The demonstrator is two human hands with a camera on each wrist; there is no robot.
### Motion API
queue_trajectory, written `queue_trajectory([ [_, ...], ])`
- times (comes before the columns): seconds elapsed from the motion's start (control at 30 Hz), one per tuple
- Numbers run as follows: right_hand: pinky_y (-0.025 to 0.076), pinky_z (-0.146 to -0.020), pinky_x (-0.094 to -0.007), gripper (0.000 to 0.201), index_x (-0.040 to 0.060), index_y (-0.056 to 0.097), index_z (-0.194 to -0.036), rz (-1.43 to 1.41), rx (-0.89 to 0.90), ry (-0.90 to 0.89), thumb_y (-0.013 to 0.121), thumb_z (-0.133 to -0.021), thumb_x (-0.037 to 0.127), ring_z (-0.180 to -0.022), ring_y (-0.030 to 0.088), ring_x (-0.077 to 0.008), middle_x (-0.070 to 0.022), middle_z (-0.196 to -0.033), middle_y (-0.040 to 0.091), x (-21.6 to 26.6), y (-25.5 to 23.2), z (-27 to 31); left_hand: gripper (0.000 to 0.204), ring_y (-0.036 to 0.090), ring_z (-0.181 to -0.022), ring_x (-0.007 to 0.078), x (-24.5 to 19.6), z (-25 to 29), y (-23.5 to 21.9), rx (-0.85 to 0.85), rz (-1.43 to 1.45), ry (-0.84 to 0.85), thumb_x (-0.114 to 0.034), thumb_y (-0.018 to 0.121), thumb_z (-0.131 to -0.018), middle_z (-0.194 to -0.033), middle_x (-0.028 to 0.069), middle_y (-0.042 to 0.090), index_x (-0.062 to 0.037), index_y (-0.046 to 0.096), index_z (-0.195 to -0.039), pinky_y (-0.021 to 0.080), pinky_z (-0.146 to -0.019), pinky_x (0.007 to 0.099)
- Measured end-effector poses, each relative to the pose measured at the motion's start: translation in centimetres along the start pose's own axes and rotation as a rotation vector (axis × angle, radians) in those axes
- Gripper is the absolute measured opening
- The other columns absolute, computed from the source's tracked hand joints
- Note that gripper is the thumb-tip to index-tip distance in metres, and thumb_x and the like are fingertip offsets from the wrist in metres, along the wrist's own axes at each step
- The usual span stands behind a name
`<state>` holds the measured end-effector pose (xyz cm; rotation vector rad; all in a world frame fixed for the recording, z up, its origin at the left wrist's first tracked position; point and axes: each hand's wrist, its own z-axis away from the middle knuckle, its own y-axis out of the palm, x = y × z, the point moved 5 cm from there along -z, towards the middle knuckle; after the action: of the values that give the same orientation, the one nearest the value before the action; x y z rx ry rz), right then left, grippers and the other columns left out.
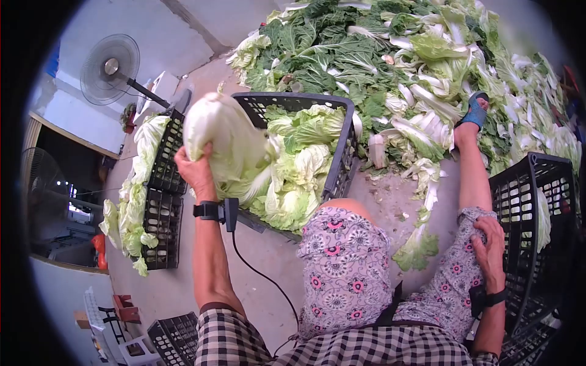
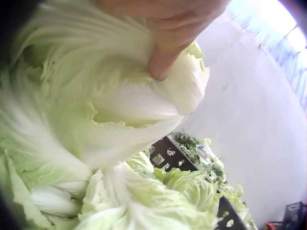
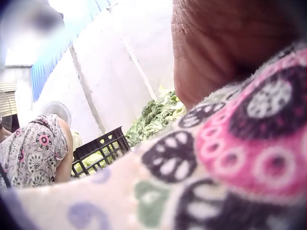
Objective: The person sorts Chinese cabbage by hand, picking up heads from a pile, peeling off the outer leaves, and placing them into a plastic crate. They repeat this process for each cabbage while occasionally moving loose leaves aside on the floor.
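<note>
Cabbage in your left hand at the black crate

Your left hand (image 1: 196,171) grips a pale cabbage head (image 1: 223,134) over the left part of the black crate (image 1: 349,131), where more cabbages (image 1: 299,174) lie. Your right hand (image 1: 488,244) rests on your patterned trouser leg (image 1: 448,274), its fingers loose. Beyond the crate, a heap of leaves (image 1: 329,49) spreads across the floor (image 1: 271,268)

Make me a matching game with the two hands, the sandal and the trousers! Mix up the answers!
1. Left hand
2. Right hand
3. Sandal
4. Trousers

A. bluish
B. resting on the trousers
C. flower-patterned
D. holding a napa cabbage

Right pairs: 1-D, 2-B, 3-A, 4-C.
</note>
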<state>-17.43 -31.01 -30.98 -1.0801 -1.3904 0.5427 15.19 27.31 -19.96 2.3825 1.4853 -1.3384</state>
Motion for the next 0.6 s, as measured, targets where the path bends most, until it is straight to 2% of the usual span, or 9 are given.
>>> queue_trajectory([
  [0.1,0.033,-0.099,-0.0415,0.029,0.0027,0.060,-0.099,-0.017,0.024,0.012,0.061,-0.072,0.011,-0.111,0.050,-0.0330,-0.0145,-0.110,0.060,0.2,0.1,-0.3,0.055,0.055,-0.084,0.0153,-3.8,-2.6,-2.0,0.030,0.510,-0.074,-0.026,0.084,-0.068,-0.098,0.0074,0.059,0.0015,0.052,-0.104,0.046,-0.079,0.0284],
  [0.13,0.032,-0.100,-0.0414,0.032,0.0026,0.059,-0.102,-0.024,0.040,0.042,0.062,-0.072,0.013,-0.112,0.050,-0.0333,-0.0147,-0.111,0.059,0.1,0.2,-0.4,0.055,0.055,-0.089,0.0160,-5.5,-2.7,-2.4,0.055,0.635,-0.051,-0.023,0.082,-0.071,-0.104,0.0074,0.059,0.0002,0.051,-0.110,0.046,-0.082,0.0299],
  [0.2,0.032,-0.101,-0.0411,0.037,0.0024,0.058,-0.107,-0.029,0.069,0.112,0.062,-0.073,0.017,-0.113,0.049,-0.0338,-0.0150,-0.114,0.058,-0.3,0.1,-0.2,0.058,0.055,-0.093,0.0170,-8.8,-2.3,-2.4,0.086,0.788,-0.014,-0.022,0.082,-0.071,-0.108,0.0077,0.058,-0.0005,0.051,-0.115,0.046,-0.084,0.0311],
  [0.3,0.029,-0.104,-0.0407,0.047,0.0021,0.053,-0.116,-0.150,0.078,0.105,0.063,-0.074,0.020,-0.116,0.048,-0.0347,-0.0168,-0.122,0.053,-0.1,-0.6,0.5,0.060,0.054,-0.101,0.0183,-13.2,-0.5,-1.7,0.180,0.957,-0.001,-0.019,0.080,-0.073,-0.114,0.0073,0.057,-0.0022,0.049,-0.122,0.044,-0.090,0.0333],
  [0.33,0.028,-0.106,-0.0403,0.060,0.0016,0.046,-0.127,-0.222,0.120,0.157,0.064,-0.073,0.022,-0.122,0.044,-0.0335,-0.0188,-0.130,0.047,-0.4,-1.0,0.6,0.059,0.054,-0.101,0.0181,-14.5,0.3,-1.4,0.196,0.993,0.016,-0.018,0.080,-0.074,-0.114,0.0070,0.057,-0.0021,0.049,-0.122,0.043,-0.090,0.0332],
  [0.43,0.028,-0.107,-0.0395,0.070,0.0008,0.040,-0.133,-0.455,-0.038,0.182,0.064,-0.073,0.026,-0.128,0.040,-0.0312,-0.0203,-0.135,0.044,0.9,-4.4,-0.1,0.056,0.054,-0.101,0.0166,-18.2,3.6,-0.4,0.278,1.037,0.039,-0.017,0.078,-0.076,-0.112,0.0055,0.058,-0.0023,0.048,-0.122,0.041,-0.093,0.0326],
  [0.5,0.028,-0.107,-0.0386,0.087,0.0010,0.031,-0.140,-0.481,-0.136,0.200,0.066,-0.069,0.036,-0.132,0.036,-0.0298,-0.0195,-0.141,0.038,1.5,-7.1,-0.7,0.055,0.053,-0.102,0.0158,-20.8,5.9,0.3,0.348,1.058,0.043,-0.017,0.078,-0.077,-0.110,0.0050,0.058,-0.0024,0.049,-0.121,0.041,-0.092,0.0323],
  [0.6,0.025,-0.109,-0.0401,0.106,0.0036,0.020,-0.145,-0.706,-0.320,0.062,0.073,-0.064,0.046,-0.137,0.027,-0.0297,-0.0184,-0.147,0.029,2.9,-9.9,-2.1,0.049,0.057,-0.095,0.0156,-25.0,10.6,1.2,0.553,1.008,0.069,-0.012,0.076,-0.076,-0.108,0.0053,0.058,-0.0042,0.049,-0.115,0.045,-0.086,0.0308],
])
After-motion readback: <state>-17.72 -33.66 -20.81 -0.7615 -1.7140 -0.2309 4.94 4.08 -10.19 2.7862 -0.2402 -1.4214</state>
